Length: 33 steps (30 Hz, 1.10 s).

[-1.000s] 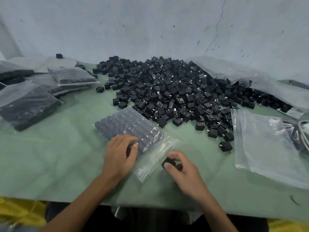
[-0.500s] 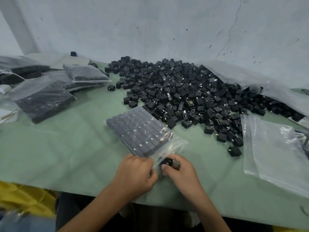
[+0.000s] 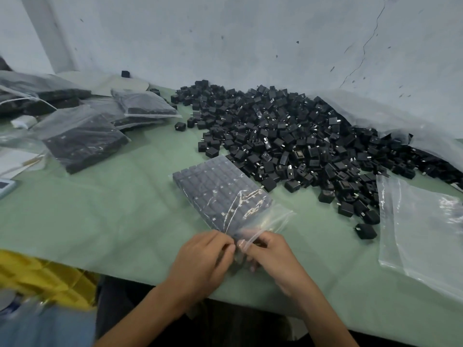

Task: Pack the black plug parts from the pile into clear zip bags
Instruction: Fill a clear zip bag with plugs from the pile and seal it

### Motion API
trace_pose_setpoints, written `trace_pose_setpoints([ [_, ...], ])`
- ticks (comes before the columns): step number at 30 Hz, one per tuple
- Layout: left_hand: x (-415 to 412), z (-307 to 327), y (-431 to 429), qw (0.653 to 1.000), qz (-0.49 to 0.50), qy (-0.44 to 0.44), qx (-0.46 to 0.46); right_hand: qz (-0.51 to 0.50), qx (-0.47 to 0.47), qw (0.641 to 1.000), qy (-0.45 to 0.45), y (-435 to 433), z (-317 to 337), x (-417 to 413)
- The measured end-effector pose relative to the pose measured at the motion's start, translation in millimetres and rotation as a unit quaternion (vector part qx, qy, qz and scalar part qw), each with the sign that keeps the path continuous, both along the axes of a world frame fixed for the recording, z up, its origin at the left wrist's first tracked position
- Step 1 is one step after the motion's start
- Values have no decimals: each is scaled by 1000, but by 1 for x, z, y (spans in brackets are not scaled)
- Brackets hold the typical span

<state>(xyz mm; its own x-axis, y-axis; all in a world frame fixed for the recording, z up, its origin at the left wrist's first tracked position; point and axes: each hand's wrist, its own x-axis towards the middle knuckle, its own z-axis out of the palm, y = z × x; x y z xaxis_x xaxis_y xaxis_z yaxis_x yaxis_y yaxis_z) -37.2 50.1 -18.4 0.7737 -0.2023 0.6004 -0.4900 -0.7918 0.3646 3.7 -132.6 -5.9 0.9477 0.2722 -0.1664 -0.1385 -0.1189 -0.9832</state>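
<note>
A clear zip bag (image 3: 220,194) packed with rows of black plug parts lies flat on the green bench (image 3: 100,216), just beside the loose pile of black plug parts (image 3: 288,136). The left grip (image 3: 203,259) and the right grip (image 3: 270,259) both pinch its open mouth at the near edge. Empty clear bags (image 3: 421,234) lie to the right and filled bags (image 3: 80,139) to the left.

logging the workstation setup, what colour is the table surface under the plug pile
Plain pale green: the table surface shows best in the head view.
</note>
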Motion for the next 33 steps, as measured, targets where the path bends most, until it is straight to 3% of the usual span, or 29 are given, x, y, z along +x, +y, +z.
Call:
trace_pose_setpoints([
  [7,27,5,35,995,0,99,4,22,-24,999,-15,0,0,-1],
  [27,35,-6,38,990,-29,116,-80,66,-78,995,-21,-2,-4,3],
  [33,42,-4,25,983,16,135,-123,75,-86,993,-30,0,-4,2],
])
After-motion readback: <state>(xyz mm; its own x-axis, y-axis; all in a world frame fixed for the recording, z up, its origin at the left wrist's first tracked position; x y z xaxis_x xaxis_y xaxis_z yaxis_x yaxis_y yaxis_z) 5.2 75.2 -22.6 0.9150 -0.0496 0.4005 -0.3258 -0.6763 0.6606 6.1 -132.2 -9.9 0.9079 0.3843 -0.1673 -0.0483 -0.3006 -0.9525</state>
